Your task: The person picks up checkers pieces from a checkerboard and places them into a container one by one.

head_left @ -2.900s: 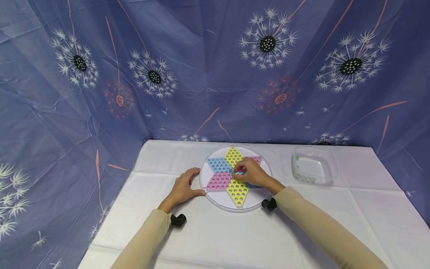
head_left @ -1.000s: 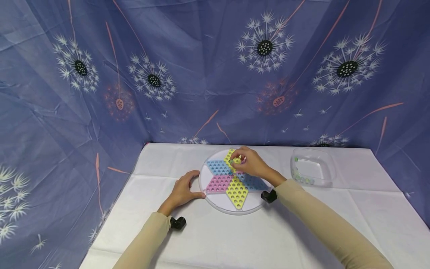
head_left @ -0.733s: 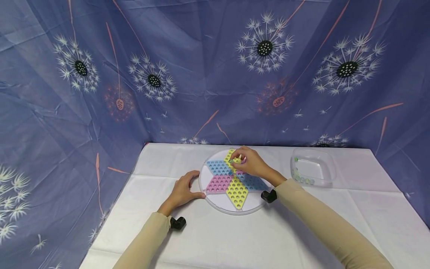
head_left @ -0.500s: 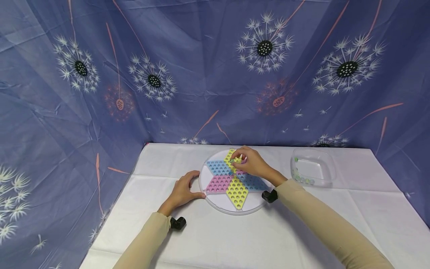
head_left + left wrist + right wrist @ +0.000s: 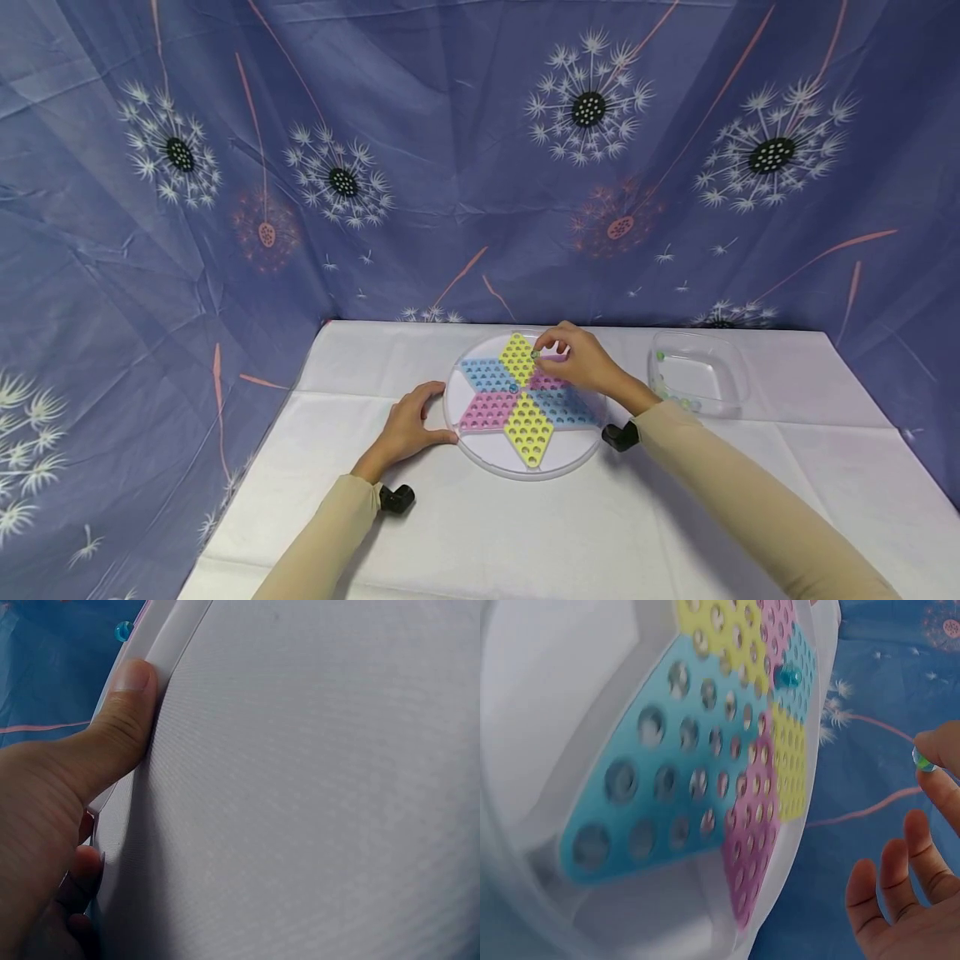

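Observation:
A round white Chinese checkers board (image 5: 487, 458) lies on the table, its star of yellow, blue and pink sections dotted with holes. My left hand (image 5: 405, 427) rests at the board's left rim, thumb (image 5: 124, 720) against the edge and fingers spread farther along it. Thumb and forefinger of my right hand (image 5: 585, 362) pinch a green, white and blue marble (image 5: 924, 760) above the back right of the star. The other right fingers are spread and loosely bent. One blue marble (image 5: 513, 388) sits near the star's centre, also visible in the right wrist view.
Right of the board stands a clear plastic container (image 5: 720, 375) with several marbles (image 5: 686, 405) along its left and front sides. A white cloth (image 5: 525, 533) covers the table. Blue dandelion-print fabric (image 5: 450, 167) hangs behind and at the left.
The right hand has gone from the star's centre to its back yellow point, then right, carrying the pinched marble. The left hand stays at the rim.

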The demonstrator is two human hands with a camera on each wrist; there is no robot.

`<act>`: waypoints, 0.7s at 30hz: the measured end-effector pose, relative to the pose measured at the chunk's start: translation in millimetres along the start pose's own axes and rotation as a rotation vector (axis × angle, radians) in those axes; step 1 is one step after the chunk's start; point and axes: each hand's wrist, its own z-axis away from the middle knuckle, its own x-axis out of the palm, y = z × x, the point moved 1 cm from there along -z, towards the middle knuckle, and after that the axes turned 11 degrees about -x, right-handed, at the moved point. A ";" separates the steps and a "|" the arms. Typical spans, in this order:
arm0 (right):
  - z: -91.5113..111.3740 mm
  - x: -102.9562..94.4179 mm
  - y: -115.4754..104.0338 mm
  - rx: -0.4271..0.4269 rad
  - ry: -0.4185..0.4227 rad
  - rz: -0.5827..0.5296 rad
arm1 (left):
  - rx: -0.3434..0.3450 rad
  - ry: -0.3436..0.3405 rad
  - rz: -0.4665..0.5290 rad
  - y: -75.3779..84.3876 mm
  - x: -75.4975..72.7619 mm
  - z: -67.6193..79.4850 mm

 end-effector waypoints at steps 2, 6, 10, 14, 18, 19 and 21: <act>4.4 -5.5 4.0 0.005 0.008 0.004 | -0.001 -0.002 0.001 0.1 0.0 0.2; 14.8 -19.2 12.9 0.018 0.027 0.023 | 0.005 0.001 0.001 -0.3 0.7 -0.1; 27.1 -35.5 22.3 0.054 0.044 0.062 | 0.013 0.004 -0.002 -0.4 0.8 -0.1; 40.5 -53.4 30.4 0.090 0.069 0.090 | 0.009 0.005 -0.006 0.1 0.2 0.6; 55.2 -71.7 36.8 0.132 0.086 0.106 | 0.005 0.007 -0.008 0.9 -0.6 1.5; 59.1 -76.2 38.6 0.144 0.088 0.112 | 0.005 0.006 -0.006 1.3 -0.8 1.8; 66.9 -85.0 42.5 0.160 0.098 0.127 | 0.007 0.005 -0.006 1.9 -1.1 2.2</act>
